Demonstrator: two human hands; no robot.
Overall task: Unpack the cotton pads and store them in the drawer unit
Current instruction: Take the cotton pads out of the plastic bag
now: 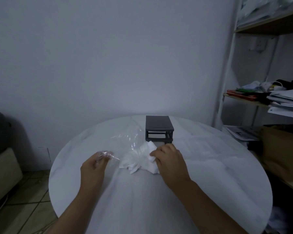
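**Cotton pads lie loose beside their wrapper on a round white table.**

Head view: at near left, the left hand pinches a twist of the clear plastic bag between curled fingers. The right hand clutches the right side of the heap of cotton pads. The heap sits mid-table against the bag, just in front of the dark drawer unit at the far side. Whether a drawer stands open cannot be told. A sharp tug on the bag would likely scatter the loose pads, and a one-handed lift may shed some.
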